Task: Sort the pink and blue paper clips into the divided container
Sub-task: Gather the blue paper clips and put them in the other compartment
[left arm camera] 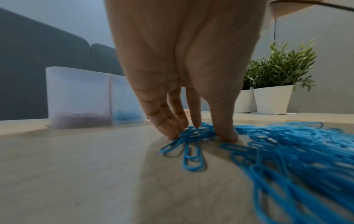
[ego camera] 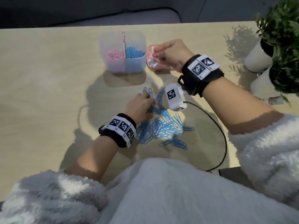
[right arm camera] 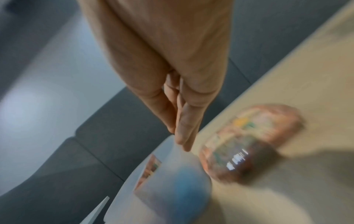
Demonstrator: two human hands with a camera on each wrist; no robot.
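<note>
A translucent divided container [ego camera: 113, 67] stands at the table's far middle, with pink clips [ego camera: 114, 54] in its left half and blue clips [ego camera: 135, 52] in its right half. A loose pile of blue paper clips [ego camera: 163, 126] lies near me. My left hand [ego camera: 146, 98] is at the pile's far left edge; in the left wrist view its fingers [left arm camera: 168, 128] and thumb pinch a bunch of blue clips [left arm camera: 191, 136] against the table. My right hand [ego camera: 155, 53] hovers just right of the container's rim [right arm camera: 172, 189], fingertips [right arm camera: 182, 139] bunched together, with no clip visible between them; that view is blurred.
A crinkly pink packet [ego camera: 155, 63] lies right of the container, under my right hand. Potted plants in white pots [ego camera: 258, 59] stand at the far right. A black cable [ego camera: 223, 139] loops over the near right of the table. A dark sofa lies beyond the far edge.
</note>
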